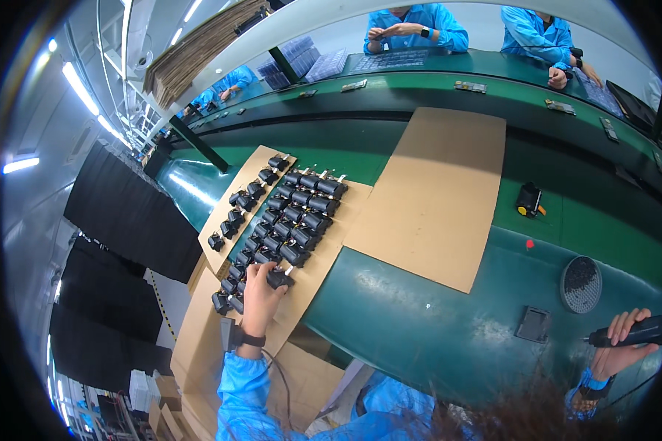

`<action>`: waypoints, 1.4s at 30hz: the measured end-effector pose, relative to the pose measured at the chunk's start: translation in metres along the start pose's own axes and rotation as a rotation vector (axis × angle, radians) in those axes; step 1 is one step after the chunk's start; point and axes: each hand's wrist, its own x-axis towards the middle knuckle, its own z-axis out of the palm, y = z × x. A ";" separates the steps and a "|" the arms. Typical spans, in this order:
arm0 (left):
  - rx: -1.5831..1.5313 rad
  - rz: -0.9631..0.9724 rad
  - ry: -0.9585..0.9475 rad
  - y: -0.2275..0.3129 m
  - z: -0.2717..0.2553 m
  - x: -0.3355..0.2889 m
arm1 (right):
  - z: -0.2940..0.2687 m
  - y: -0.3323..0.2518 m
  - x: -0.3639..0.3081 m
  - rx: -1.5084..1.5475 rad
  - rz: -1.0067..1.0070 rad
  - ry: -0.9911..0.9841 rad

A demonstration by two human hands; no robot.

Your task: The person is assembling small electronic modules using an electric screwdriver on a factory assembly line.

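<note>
My left hand (259, 300) is closed around a small black cylindrical unit (279, 279) at the near end of the rows. Beyond it, several similar black units (293, 213) with short wires stand in tight rows on a cardboard sheet (331, 246). At the far right my right hand (616, 351) is wrapped around a black electric screwdriver (646, 331), its bit pointing left. Near that bit lies a dark rectangular fixture (533, 324). A round dish (581, 284) full of tiny dark parts sits just behind the screwdriver.
Another cardboard sheet (434, 191) covers the middle of the green bench (390, 301). To its right are a black and yellow part (528, 200) and a small red piece (529, 244). Circuit boards (470, 87) lie along the line behind, where co-workers in blue sleeves (449, 29) sit.
</note>
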 end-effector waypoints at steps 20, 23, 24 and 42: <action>-0.454 1.024 -0.144 0.358 0.146 0.095 | 0.028 -0.003 0.001 -0.059 0.033 0.222; -0.163 1.334 -0.168 0.385 0.188 0.131 | 0.034 0.000 0.002 -0.082 0.042 0.219; -0.183 1.357 -0.180 0.396 0.197 0.136 | 0.029 0.000 0.002 -0.090 0.040 0.191; -0.091 0.866 -0.274 0.396 0.224 0.156 | 0.023 -0.001 0.005 -0.137 0.049 0.242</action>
